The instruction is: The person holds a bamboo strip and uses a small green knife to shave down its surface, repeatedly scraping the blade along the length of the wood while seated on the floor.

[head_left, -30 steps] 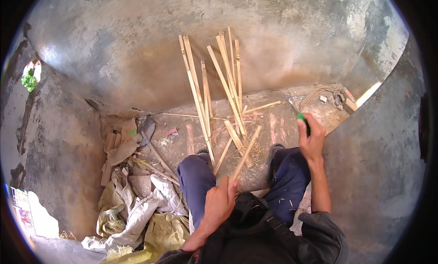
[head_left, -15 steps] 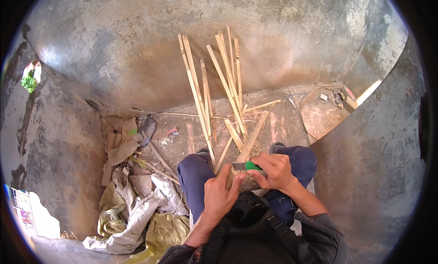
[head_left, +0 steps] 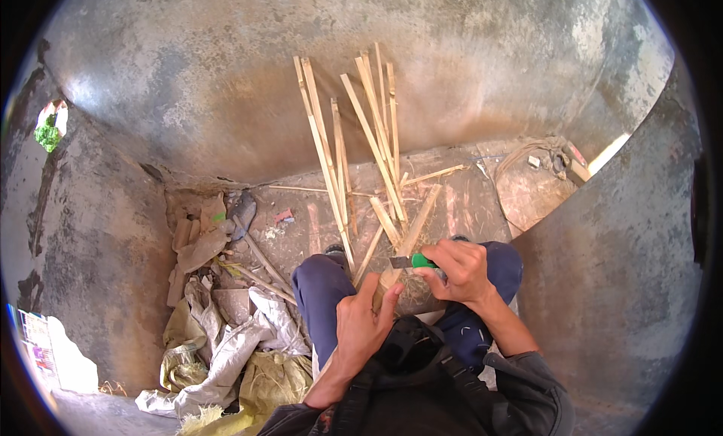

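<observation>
My left hand (head_left: pixel 360 323) is closed round the near end of a pale, flat bamboo strip (head_left: pixel 420 219), which slopes away from me to the upper right between my knees. A knife (head_left: pixel 423 260) with a green handle is gripped in my right hand (head_left: pixel 461 272). Its short, dark blade lies across the strip, a little beyond my left fingers. Whether the edge bites into the strip is too small to tell. Thin shavings (head_left: pixel 413 291) lie about beneath the strip.
Several long bamboo strips (head_left: pixel 367 123) lean on the far wall (head_left: pixel 248 82). Crumpled sacks (head_left: pixel 226 353) lie at my left, beside sticks (head_left: pixel 260 255) and broken tiles (head_left: pixel 188 248). A coil of cord (head_left: pixel 520 153) is at the far right. Walls rise close on both sides.
My right hand has moved the knife slightly away from me and to the right along the strip, away from my left hand. The left hand has barely moved.
</observation>
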Demonstrator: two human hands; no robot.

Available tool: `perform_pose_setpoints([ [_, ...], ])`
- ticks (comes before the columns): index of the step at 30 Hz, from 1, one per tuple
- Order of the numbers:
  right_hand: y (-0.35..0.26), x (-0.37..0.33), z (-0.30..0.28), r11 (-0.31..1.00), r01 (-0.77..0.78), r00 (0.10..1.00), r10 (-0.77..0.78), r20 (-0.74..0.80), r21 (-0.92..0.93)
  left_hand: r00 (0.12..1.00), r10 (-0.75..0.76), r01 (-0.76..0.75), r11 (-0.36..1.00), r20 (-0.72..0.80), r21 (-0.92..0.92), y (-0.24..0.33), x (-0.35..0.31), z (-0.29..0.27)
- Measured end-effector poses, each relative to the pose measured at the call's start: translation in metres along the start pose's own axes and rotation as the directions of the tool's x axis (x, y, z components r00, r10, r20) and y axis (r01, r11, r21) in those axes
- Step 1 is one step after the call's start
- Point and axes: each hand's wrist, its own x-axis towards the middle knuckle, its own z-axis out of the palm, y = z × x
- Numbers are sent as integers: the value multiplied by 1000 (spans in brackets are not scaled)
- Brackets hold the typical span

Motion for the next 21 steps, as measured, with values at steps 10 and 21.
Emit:
perform_pose_setpoints([
  [10,95,16,-51,820,-572,764,526,-374,-15,998,-26,28,999,60,-37,-9,-28,-6],
  [21,3,-3,2,989,-31,999,25,42,142,1000,-25,25,1000,-1,10,-3,0,-6],
])
